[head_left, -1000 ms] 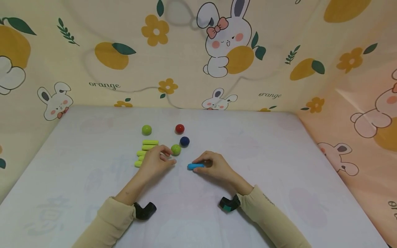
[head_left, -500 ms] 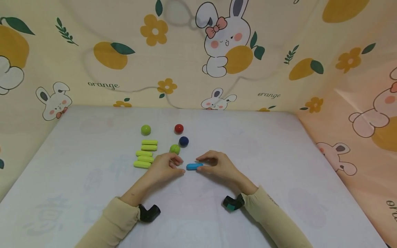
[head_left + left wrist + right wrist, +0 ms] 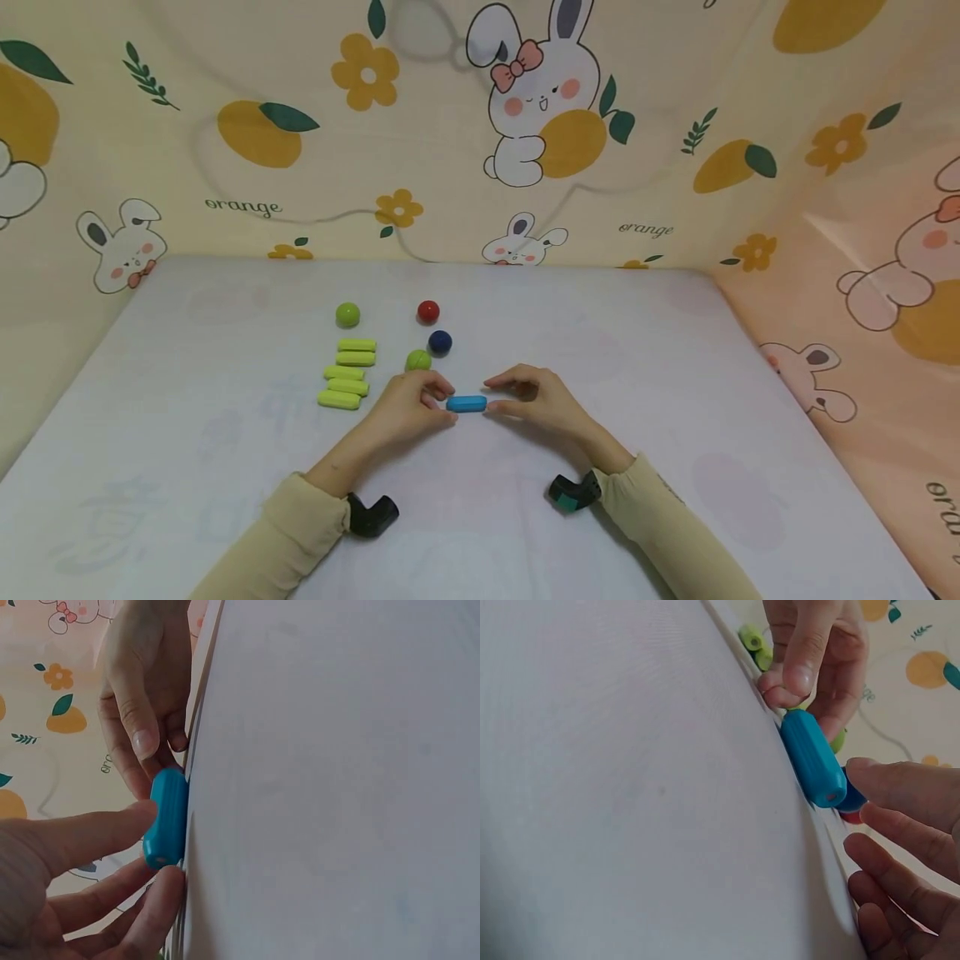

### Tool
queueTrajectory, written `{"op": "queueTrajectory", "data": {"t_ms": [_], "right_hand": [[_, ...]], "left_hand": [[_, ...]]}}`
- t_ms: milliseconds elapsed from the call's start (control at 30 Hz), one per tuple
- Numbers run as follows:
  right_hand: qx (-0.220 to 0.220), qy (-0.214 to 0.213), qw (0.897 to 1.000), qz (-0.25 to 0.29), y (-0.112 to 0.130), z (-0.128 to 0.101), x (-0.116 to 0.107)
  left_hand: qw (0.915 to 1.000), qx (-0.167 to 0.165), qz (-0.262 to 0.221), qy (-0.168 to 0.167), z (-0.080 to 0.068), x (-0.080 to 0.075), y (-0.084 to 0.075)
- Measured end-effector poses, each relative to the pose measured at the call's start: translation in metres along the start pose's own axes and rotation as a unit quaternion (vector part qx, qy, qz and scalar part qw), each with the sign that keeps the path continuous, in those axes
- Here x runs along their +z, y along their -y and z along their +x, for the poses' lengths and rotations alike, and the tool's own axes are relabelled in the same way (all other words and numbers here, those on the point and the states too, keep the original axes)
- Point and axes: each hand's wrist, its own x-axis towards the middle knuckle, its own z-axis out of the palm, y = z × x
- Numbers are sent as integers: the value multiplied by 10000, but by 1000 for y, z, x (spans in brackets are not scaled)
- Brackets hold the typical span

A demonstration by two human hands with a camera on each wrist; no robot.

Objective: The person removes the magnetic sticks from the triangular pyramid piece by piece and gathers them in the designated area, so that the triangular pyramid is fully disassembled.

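Note:
A blue long bead (image 3: 467,404) with flat sides lies crosswise on the white table between both hands; a small hole shows in its end in the wrist views. The left hand (image 3: 411,406) is at the bead's left end, thumb and fingers parted around it without a visible pinch. Facing it, the right hand (image 3: 545,404) sits just off the right end, thumb and forefinger spread. In the right wrist view the right hand's fingers (image 3: 889,866) are apart from the bead (image 3: 814,759). Behind the left hand is a green round bead (image 3: 418,360), partly covered.
Several yellow-green long beads (image 3: 347,387) lie in a staggered column left of the left hand. Further back are a green ball (image 3: 347,314), a red ball (image 3: 428,312) and a dark blue ball (image 3: 440,342). A printed cloth (image 3: 322,150) hangs behind the table.
The left hand has moved right, from beside the green round bead to the blue bead's left end. The right hand has let go of the blue bead and drawn slightly right.

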Motion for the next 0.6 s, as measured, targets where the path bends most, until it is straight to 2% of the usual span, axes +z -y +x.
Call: {"op": "queueTrajectory", "data": {"t_ms": [367, 600], "right_hand": [[201, -33, 9996, 212, 2, 0, -2], [234, 56, 9993, 283, 30, -4, -8]], "left_hand": [[9992, 295, 230, -135, 4, 8, -3], [9993, 272, 219, -134, 5, 9, -3]]}}
